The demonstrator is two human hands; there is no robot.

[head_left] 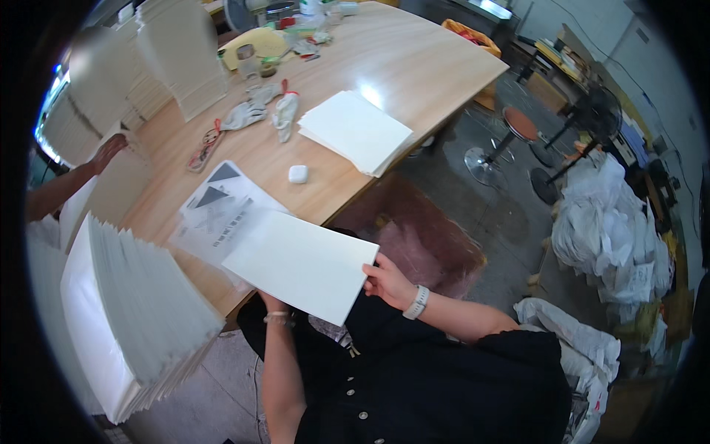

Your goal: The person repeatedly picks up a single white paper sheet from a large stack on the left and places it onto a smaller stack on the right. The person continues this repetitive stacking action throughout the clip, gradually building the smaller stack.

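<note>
A blank white sheet (299, 263), stiff like card or a thin stack, lies tilted over the near edge of the table. My right hand (386, 280) pinches its right edge between thumb and fingers. Beneath its near edge, my left hand (272, 303) shows only in part; its fingers are hidden by the sheet. The sheet's far-left end meets a clear plastic bag (214, 194) with grey triangles and dark print, lying flat on the table. Whether that end is inside the bag or on top, I cannot tell.
A pile of white sheets (355, 129) lies toward the table's right edge. Near it are a small white case (297, 174) and work gloves (285, 115). Tall paper stacks (140, 318) stand at the left, where another person's hand (109, 152) touches one. A stool (519, 124) stands beyond.
</note>
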